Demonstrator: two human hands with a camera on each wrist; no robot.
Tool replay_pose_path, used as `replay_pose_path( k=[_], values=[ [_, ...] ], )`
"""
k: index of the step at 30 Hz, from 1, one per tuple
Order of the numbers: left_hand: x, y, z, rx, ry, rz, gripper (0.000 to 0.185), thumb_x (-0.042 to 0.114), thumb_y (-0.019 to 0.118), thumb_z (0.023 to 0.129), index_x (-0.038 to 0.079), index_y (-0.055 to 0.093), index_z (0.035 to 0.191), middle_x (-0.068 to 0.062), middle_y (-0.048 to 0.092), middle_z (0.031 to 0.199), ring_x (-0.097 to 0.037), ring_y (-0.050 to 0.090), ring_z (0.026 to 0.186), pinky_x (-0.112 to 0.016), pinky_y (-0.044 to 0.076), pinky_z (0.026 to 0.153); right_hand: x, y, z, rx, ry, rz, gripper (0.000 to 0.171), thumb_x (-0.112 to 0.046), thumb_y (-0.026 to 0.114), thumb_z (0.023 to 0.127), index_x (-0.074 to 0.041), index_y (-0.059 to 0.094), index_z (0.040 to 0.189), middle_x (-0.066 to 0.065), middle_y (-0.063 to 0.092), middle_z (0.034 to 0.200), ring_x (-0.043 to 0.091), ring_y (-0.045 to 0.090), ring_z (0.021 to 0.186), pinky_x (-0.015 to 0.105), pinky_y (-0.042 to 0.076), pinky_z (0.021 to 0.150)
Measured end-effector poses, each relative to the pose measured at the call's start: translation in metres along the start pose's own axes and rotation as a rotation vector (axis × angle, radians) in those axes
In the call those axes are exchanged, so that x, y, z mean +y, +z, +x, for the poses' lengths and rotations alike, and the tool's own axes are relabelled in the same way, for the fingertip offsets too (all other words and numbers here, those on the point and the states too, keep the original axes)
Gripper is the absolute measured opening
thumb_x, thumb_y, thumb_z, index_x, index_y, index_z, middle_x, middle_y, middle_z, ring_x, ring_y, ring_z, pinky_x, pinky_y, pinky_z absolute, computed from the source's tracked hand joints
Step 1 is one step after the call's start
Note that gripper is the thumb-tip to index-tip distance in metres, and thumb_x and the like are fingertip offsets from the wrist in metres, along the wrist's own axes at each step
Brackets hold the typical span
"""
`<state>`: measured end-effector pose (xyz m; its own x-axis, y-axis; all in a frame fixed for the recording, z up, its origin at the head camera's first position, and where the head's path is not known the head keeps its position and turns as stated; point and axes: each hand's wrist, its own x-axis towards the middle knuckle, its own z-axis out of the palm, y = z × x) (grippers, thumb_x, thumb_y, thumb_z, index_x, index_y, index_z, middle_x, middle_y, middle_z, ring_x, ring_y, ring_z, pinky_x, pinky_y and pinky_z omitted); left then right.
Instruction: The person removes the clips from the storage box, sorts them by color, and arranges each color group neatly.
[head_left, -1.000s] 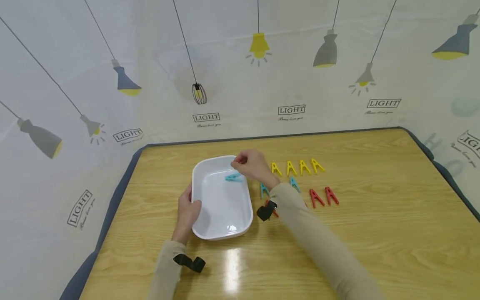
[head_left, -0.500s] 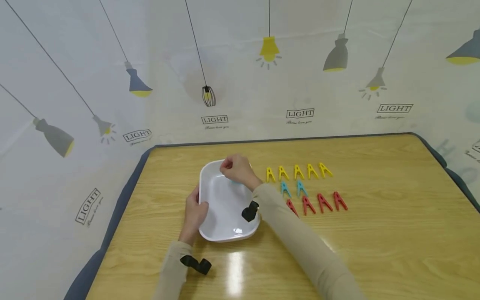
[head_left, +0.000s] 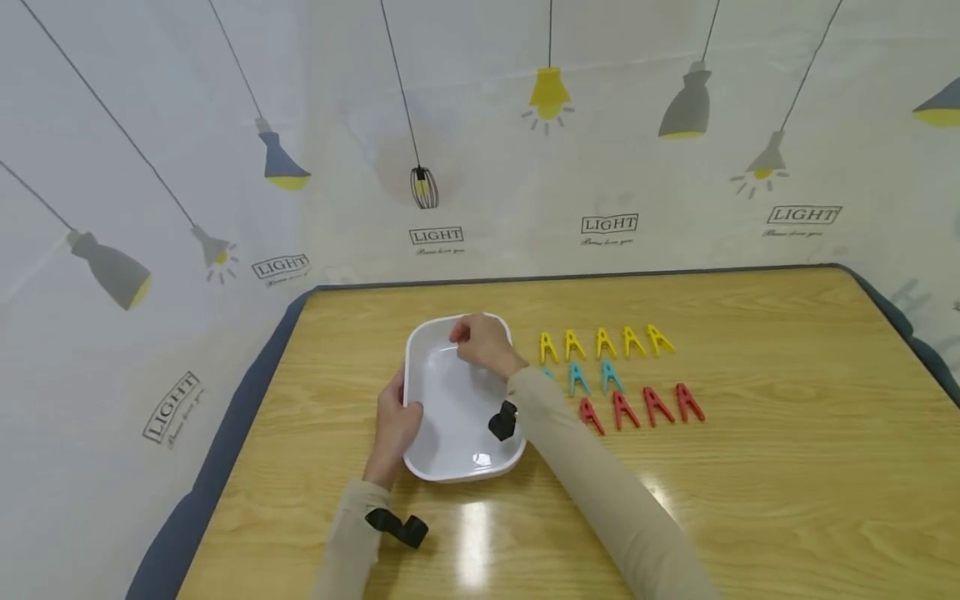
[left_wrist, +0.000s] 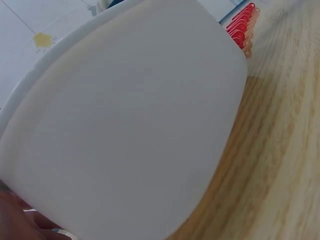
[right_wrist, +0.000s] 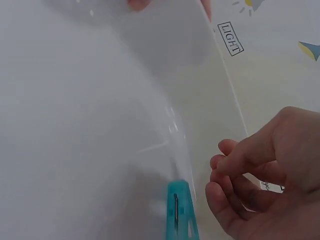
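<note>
My left hand (head_left: pixel 393 425) grips the left side of a white rectangular tray (head_left: pixel 457 425), thumb over the rim and fingers outside. In the right wrist view its thumb (right_wrist: pixel 137 4) shows inside the wall. Over the far end of the tray is my right hand (head_left: pixel 483 343), fingers curled toward the thumb with nothing visible between them. A teal clothespin (right_wrist: pixel 177 212) lies inside the tray, below those fingers in the right wrist view; the right hand hides it in the head view. The left wrist view is mostly filled by the tray's outer wall (left_wrist: pixel 125 120).
Right of the tray, clothespins lie in rows on the wooden table (head_left: pixel 787 467): yellow clothespins (head_left: pixel 602 343) at the back, teal clothespins (head_left: pixel 578 379) in the middle, red clothespins (head_left: pixel 624 410) in front. A curtain printed with lamps (head_left: pixel 495 167) hangs behind the table.
My right hand has moved left from the tray's right rim to over its inside, now covering the clothespin there. The left hand keeps its grip. The head view has shifted slightly.
</note>
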<state>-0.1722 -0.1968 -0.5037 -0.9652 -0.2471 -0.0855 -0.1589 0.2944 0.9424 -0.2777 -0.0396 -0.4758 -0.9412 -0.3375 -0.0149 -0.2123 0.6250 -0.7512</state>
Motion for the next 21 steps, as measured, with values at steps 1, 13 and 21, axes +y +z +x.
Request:
replay_pose_path(
  k=[1, 13, 21],
  values=[
    [0.0003, 0.0002, 0.0, -0.002, 0.002, 0.0, 0.075, -0.013, 0.039, 0.074, -0.008, 0.041, 0.15, -0.031, 0.052, 0.145, -0.04, 0.054, 0.13, -0.051, 0.045, 0.112, 0.0019, -0.0001, 0.0009, -0.004, -0.014, -0.037, 0.02, 0.002, 0.065, 0.075, -0.006, 0.073, 0.09, 0.004, 0.069, 0.083, 0.013, 0.056, 0.076, 0.02, 0.044, 0.069],
    [0.0023, 0.0019, 0.0004, 0.0, -0.012, 0.015, 0.075, -0.014, 0.04, 0.076, -0.007, 0.041, 0.15, -0.03, 0.05, 0.148, -0.04, 0.051, 0.134, -0.05, 0.042, 0.114, 0.0034, 0.002, -0.0005, -0.109, -0.049, -0.443, 0.015, -0.006, 0.079, 0.078, -0.008, 0.071, 0.091, 0.005, 0.071, 0.093, 0.025, 0.062, 0.097, 0.037, 0.049, 0.098],
    [0.0039, 0.0016, -0.0011, -0.008, -0.015, 0.009, 0.076, -0.014, 0.04, 0.075, -0.007, 0.04, 0.151, -0.03, 0.049, 0.148, -0.039, 0.051, 0.134, -0.05, 0.042, 0.115, 0.0022, -0.0008, -0.0045, -0.125, -0.032, -0.352, 0.021, 0.0, 0.077, 0.077, -0.005, 0.071, 0.096, 0.007, 0.068, 0.095, 0.023, 0.059, 0.094, 0.035, 0.049, 0.093]
  ],
)
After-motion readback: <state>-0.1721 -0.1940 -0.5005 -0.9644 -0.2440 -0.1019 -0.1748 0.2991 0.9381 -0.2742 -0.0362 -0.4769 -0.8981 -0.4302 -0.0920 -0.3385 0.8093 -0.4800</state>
